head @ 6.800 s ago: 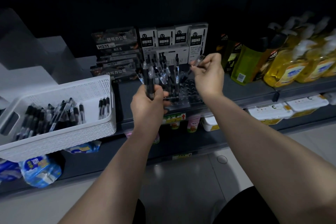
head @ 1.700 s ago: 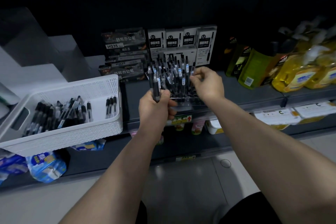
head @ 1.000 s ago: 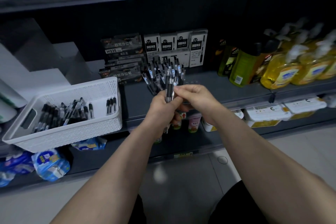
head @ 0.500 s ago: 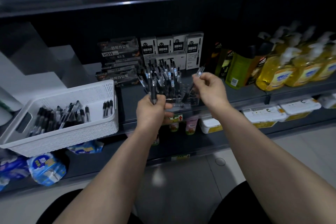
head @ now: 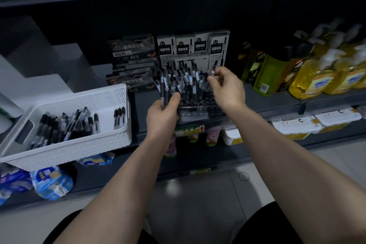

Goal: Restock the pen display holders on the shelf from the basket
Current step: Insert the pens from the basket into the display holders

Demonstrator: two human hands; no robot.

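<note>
**A:** Hands?

**B:** Left hand: fingers curled round a small bundle of pens, held upright at the front-left corner of the display holder. Right hand: fingers pinching a single pen near its top. The pen is tilted and its lower end points down into the holder's right side. Can't tell if the tip is seated.

**A:** Holder?

**B:** It's clear plastic, mid-shelf, close to the front edge. The left and middle are packed with standing pens, some leaning. Open holes show along the right.

**A:** Basket?

**B:** White basket on the same shelf, left of the holder, front overhanging the shelf edge. Neither hand touches it. There's a loose pile of pens on its left side and three more lying side by side near the right wall.

**A:** Surroundings?

**B:** White pen boxes sit in a row behind the holder, with a dark HQ35 box stack to their left. A green bottle and yellow bottles are on the right.
</note>
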